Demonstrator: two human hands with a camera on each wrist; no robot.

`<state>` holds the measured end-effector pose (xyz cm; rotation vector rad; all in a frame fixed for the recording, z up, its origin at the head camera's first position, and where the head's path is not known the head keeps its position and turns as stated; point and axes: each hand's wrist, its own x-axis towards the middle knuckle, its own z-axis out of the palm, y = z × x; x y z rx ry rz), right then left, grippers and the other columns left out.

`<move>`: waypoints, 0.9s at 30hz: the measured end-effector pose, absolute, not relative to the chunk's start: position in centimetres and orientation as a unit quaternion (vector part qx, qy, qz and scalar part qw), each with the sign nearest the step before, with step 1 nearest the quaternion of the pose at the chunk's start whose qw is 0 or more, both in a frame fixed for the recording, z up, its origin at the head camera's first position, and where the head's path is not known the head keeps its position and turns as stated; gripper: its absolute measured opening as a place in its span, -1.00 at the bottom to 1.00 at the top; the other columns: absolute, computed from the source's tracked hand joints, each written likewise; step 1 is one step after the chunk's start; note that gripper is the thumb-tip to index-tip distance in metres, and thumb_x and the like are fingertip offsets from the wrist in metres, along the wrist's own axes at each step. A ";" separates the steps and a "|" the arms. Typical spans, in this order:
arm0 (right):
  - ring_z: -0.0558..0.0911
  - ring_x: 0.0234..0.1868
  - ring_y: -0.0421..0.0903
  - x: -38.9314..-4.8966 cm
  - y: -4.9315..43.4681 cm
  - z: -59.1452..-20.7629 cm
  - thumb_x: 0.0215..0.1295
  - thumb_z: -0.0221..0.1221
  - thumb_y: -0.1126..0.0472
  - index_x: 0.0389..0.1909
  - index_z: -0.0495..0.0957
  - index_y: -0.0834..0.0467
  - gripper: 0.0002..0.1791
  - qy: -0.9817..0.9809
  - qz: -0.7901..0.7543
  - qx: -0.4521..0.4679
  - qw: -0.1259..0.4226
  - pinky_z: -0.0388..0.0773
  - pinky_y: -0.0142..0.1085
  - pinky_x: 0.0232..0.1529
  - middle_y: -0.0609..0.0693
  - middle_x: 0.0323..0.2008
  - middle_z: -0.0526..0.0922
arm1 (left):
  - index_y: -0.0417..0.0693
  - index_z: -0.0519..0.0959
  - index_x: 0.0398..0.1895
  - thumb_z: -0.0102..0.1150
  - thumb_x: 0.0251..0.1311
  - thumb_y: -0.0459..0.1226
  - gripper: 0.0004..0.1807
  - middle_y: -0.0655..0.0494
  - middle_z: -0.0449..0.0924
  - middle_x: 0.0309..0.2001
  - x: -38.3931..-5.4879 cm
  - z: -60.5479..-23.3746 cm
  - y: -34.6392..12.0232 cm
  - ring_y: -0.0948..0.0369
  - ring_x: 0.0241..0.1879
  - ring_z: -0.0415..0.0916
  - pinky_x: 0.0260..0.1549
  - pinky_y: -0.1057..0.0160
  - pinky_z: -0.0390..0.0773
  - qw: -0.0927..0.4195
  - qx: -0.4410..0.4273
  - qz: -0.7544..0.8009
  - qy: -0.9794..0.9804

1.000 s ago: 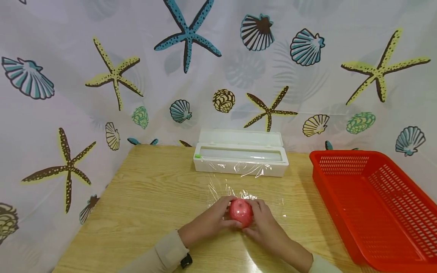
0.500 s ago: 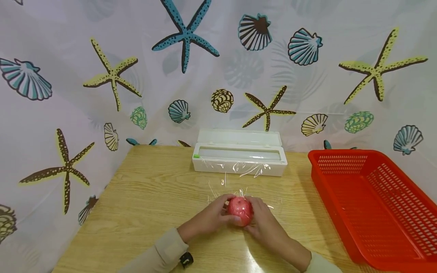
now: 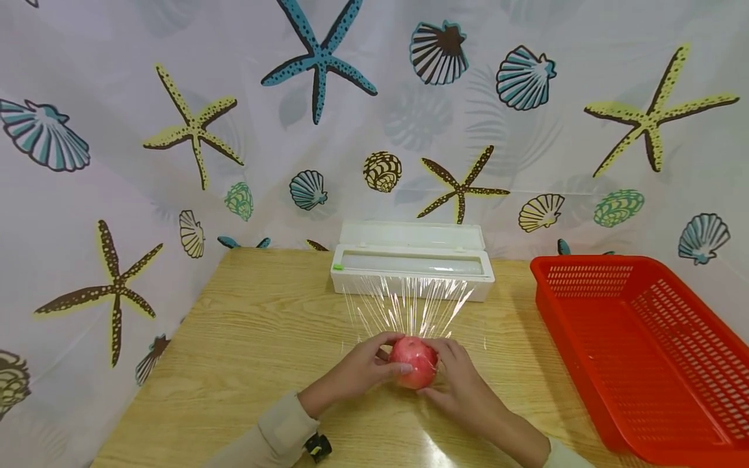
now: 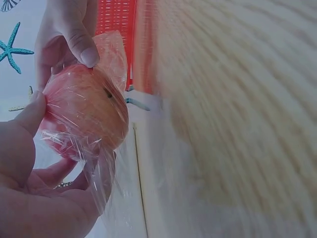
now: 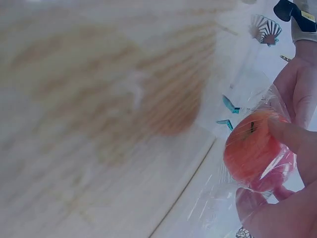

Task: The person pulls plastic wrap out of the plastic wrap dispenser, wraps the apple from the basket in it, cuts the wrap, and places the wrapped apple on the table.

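Left hand and right hand are clamped on an apple from its left and right sides, with fingers curled about it and the left thumb pressed on its near side. The apple is held at the near middle of the counter; whether its underside is touching the wood cannot be told. Clear cling film is wrapped about the fruit, bunched between the fingers, and from there it is drawn in taut creases toward the white box on the far side. A roll can be seen inside this box, and its lid is raised at the back. Well to the right, a red basket is placed.

Several faults may be judged possible. If the apple is pulled or turned too hard, the stretched film could be torn where the creases are gathered, or the light-looking box could be dragged nearer or tipped. If the tension is let go suddenly, the sheet may be folded onto itself and stuck in lumps, so that gaps are left in the wrapping. Since the round, slick surface is gripped partly by fingertips, the apple could also be squeezed loose and rolled away.
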<state>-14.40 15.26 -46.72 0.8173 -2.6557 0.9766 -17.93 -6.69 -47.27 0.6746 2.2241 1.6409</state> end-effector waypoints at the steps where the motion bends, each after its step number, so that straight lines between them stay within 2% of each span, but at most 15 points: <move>1: 0.33 0.12 -0.12 -14.4 15.3 -46.7 -0.15 0.47 0.18 0.22 0.30 0.12 -0.15 -0.895 0.331 0.282 0.104 0.47 -0.16 0.05 -0.02 0.09 0.32 | 0.09 0.37 0.19 0.25 0.13 -0.08 -0.45 0.09 0.48 0.01 -17.9 -47.2 -6.7 0.18 -0.19 0.52 -0.30 0.29 0.58 0.148 0.234 0.573 0.772; 7: 0.32 0.20 -0.06 -14.5 15.4 -46.6 -0.13 0.47 0.17 0.24 0.29 0.15 -0.15 -0.890 0.333 0.289 0.115 0.40 -0.14 0.11 0.10 0.22 0.26 | -0.02 0.28 0.27 0.24 0.13 -0.05 -0.35 0.03 0.43 0.06 -17.8 -47.1 -6.6 0.16 -0.18 0.50 -0.30 0.29 0.57 0.143 0.222 0.571 0.777; 11: 0.30 0.20 -0.07 -14.6 15.4 -46.7 -0.11 0.46 0.12 0.28 0.25 0.17 -0.10 -0.894 0.313 0.297 0.121 0.41 -0.12 0.10 0.07 0.22 0.27 | -0.07 0.22 0.30 0.22 0.16 -0.07 -0.32 -0.02 0.41 0.06 -17.7 -47.0 -6.4 0.14 -0.18 0.49 -0.29 0.29 0.57 0.138 0.212 0.574 0.778; 19: 0.31 0.17 -0.03 -15.2 15.4 -46.4 -0.16 0.47 0.18 0.25 0.25 0.22 -0.10 -0.891 0.296 0.315 0.137 0.43 -0.10 0.08 0.07 0.16 0.34 | -0.02 0.30 0.24 0.16 0.20 -0.03 -0.42 0.03 0.45 0.02 -17.8 -46.8 -6.0 0.16 -0.18 0.49 -0.31 0.30 0.57 0.125 0.194 0.577 0.783; 27: 0.32 0.16 -0.03 -15.5 15.5 -46.1 -0.17 0.45 0.18 0.25 0.27 0.22 -0.12 -0.881 0.298 0.335 0.153 0.44 -0.08 0.07 0.07 0.19 0.34 | 0.04 0.42 0.12 0.21 0.11 0.06 -0.45 0.13 0.50 -0.02 -17.7 -46.1 -5.9 0.19 -0.23 0.52 -0.38 0.29 0.59 0.110 0.173 0.584 0.786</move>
